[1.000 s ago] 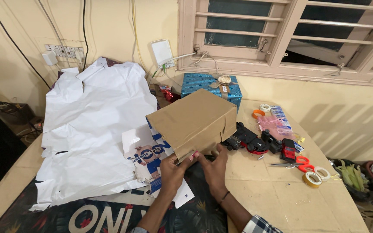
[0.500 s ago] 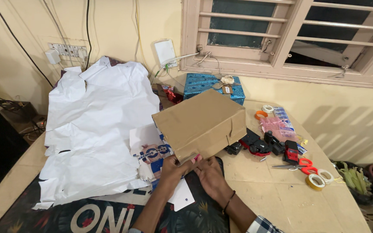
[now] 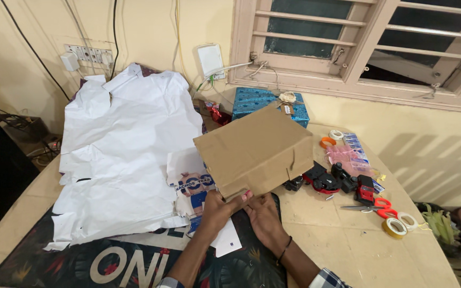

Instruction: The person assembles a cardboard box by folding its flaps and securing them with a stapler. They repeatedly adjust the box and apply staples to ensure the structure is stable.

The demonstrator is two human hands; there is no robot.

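Brown cardboard box (image 3: 254, 149) now sits tilted higher than a second ago, its near edge lifted off the table (image 3: 337, 250). The left hand (image 3: 217, 208) and right hand (image 3: 265, 213) both curl closed on that lower edge, so the box is being turned over. Behind it lies a blue patterned gift box (image 3: 252, 100); left, crumpled white paper (image 3: 124, 154) covers a printed packet (image 3: 190, 181).

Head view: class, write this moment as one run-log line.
left hand: grips cardboard box near edge | right hand: same edge | box: tilted over table | beside: white paper, scissors, tape roll
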